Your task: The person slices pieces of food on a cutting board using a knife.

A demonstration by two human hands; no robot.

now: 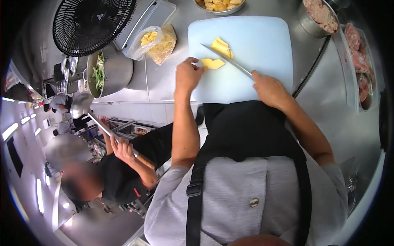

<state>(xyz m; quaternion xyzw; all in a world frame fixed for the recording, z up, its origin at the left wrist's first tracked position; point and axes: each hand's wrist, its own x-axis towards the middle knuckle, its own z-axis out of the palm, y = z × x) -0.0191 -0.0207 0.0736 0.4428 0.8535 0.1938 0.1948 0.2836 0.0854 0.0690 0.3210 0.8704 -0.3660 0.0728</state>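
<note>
A knife [232,62] lies slantwise over the pale blue cutting board [254,37], its tip pointing to the upper left. My right hand [271,91] is closed round its handle at the board's right side. Beyond the blade is a cut chunk of peeled yellow ginger [221,47]. On the near side of the blade lies a flat ginger slice [212,63]. My left hand [188,78] is at the left edge of the board, fingers curled, thumb and fingertips at the slice's left end.
Peeled ginger fills a metal bowl [221,11] behind the board. To the left are a bag of shredded yellow pieces [162,45], a black fan [92,24] and a pot [117,71] with greens. Raw meat containers [303,18] stand right. A co-worker [131,151] holds a ladle [98,121].
</note>
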